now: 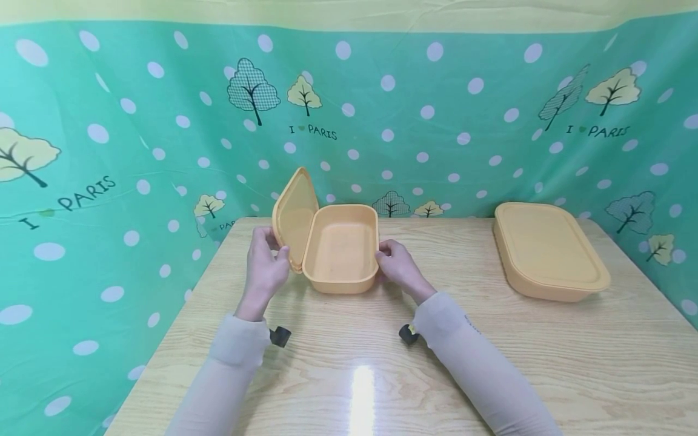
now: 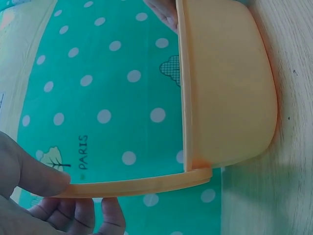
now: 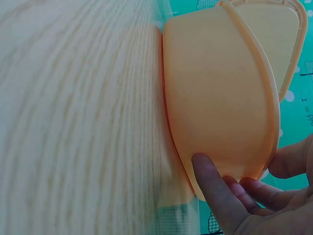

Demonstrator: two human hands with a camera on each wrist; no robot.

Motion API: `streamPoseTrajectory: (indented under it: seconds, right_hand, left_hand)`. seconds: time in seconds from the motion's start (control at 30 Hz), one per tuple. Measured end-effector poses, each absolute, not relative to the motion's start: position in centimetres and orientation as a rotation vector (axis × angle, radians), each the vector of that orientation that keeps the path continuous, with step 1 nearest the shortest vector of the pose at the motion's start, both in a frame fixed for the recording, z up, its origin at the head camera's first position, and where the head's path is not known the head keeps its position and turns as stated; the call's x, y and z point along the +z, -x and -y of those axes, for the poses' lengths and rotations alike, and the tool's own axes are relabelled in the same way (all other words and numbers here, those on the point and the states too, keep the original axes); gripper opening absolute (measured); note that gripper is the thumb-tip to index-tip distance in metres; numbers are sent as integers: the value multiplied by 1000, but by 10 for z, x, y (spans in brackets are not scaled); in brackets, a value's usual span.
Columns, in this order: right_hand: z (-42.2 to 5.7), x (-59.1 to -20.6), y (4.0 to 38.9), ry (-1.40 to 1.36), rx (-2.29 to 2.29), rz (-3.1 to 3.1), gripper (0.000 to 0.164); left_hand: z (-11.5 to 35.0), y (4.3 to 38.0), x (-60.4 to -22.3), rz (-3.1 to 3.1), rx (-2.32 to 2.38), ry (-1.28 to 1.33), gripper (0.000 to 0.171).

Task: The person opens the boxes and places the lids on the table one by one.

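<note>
An orange plastic food container (image 1: 340,251) stands on the table with its inside bare. Its lid (image 1: 297,215) is raised nearly upright along the left side, meeting the container at the rim. My left hand (image 1: 265,266) pinches the lid's edge between thumb and fingers, as the left wrist view shows with the lid (image 2: 142,186) edge-on. At the container's right side, my right hand (image 1: 399,265) grips the wall. In the right wrist view the thumb is at the rim and the fingers lie against the outer wall of the container (image 3: 220,93).
A larger, flatter orange container (image 1: 551,248) with its lid on sits at the right of the wooden table (image 1: 463,254). A green dotted cloth (image 1: 403,109) hangs behind and at both sides. Dark devices (image 1: 280,336) are strapped at the wrists.
</note>
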State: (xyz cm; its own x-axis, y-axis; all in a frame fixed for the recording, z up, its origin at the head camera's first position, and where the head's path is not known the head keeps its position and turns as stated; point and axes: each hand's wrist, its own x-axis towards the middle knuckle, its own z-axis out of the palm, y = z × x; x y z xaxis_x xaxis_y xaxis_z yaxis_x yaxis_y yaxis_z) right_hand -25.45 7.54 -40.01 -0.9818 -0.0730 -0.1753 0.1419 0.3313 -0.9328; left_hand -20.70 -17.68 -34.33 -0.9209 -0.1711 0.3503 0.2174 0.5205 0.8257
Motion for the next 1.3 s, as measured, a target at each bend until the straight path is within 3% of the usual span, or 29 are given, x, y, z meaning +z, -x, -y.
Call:
streamPoseTrajectory:
  seconds: [1.3]
  right_hand:
    - [-75, -398, 253, -59, -1726, -2393, 32]
  left_hand:
    - [176, 208, -345, 2506, -1311, 8, 29]
